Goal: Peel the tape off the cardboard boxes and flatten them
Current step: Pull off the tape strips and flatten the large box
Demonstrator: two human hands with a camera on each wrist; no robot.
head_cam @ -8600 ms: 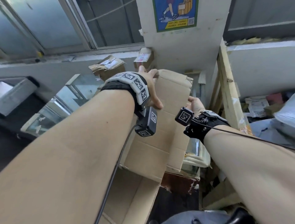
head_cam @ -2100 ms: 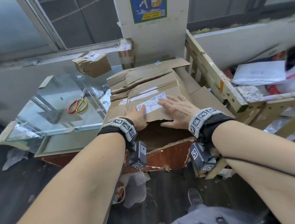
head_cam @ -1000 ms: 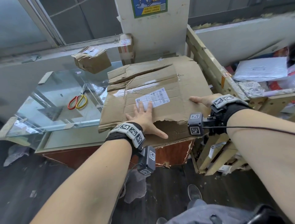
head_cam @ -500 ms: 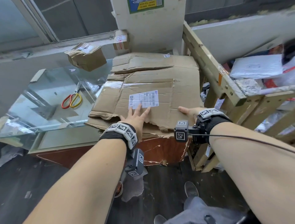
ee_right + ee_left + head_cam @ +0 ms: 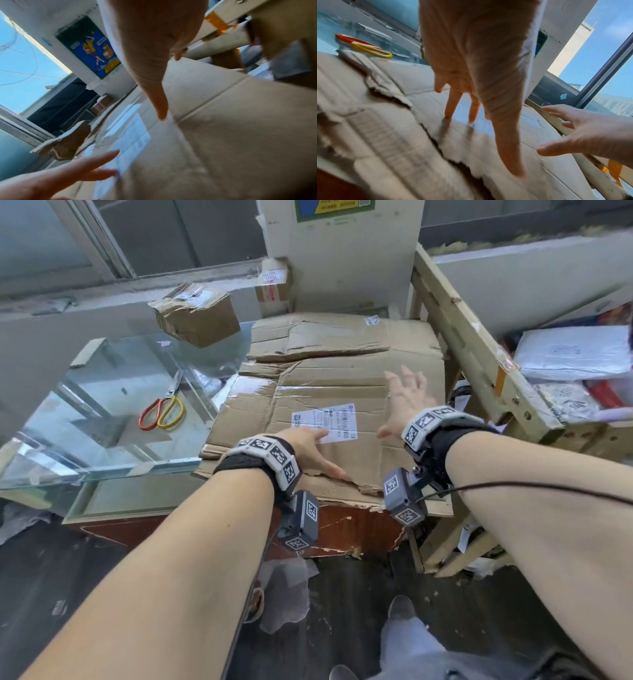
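Since half a second ago our right hand (image 5: 407,402) has come off the right edge of the flattened brown cardboard box (image 5: 342,392) and is now hovering over its top panel, fingers (image 5: 556,109) spread and released, grasping nothing. Our left hand (image 5: 308,446) is staying flat on the near part of the sheet, fingers (image 5: 452,106) straight, tips pressing on the white shipping label (image 5: 325,422), not gripping.

The box is lying collapsed on top of a stack of other flattened cardboard at the right end of the glass tabletop (image 5: 113,405), right side close against the pale wooden frame (image 5: 462,337). Clear tape (image 5: 318,385) is still running across the panel above the label, so we're judging the peel unfinished on this one.

Risks:
- near edge is torn and ragged and overhanging the tabletop; pressing there could rip it further or tip the stack off
- only one hand is pinning the sheet; a tape pull could drag the sheet sideways toward the red-and-yellow-handled scissors (image 5: 164,412)
- tape could tear the label or shred into strips

Writing: label shows a barcode and small print, too small to read. Two unopened small brown cardboard boxes (image 5: 198,314) are waiting at the back; their labels are illegible too.
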